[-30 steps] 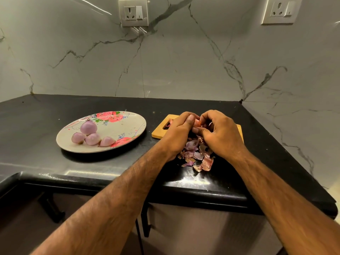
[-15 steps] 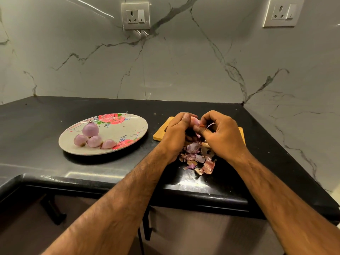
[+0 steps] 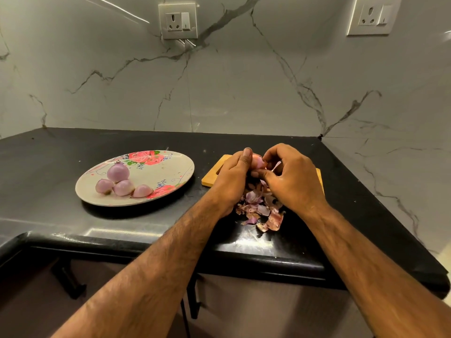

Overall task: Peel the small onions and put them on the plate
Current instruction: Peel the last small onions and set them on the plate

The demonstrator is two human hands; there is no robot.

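Note:
My left hand (image 3: 231, 176) grips a small pink onion (image 3: 256, 161) above the wooden cutting board (image 3: 211, 177), thumb pressed along its side. My right hand (image 3: 290, 176) meets it from the right, its fingertips pinching a strip of the onion's skin. Most of the onion is hidden between the two hands. Under the hands lies a heap of purple onion peels (image 3: 261, 211) on the black counter. To the left, a floral plate (image 3: 170, 172) holds several peeled small onions (image 3: 118, 173) grouped on its left half.
The black counter (image 3: 61, 154) ends at a front edge near me and meets marble walls behind and on the right. Two wall sockets (image 3: 177, 20) sit high on the wall. Dark cabinet handles (image 3: 192, 298) hang below the counter.
Both hands stayed over the board, working the onion. The left thumb has lifted higher along the onion, and the right fingers have pulled skin away slightly.

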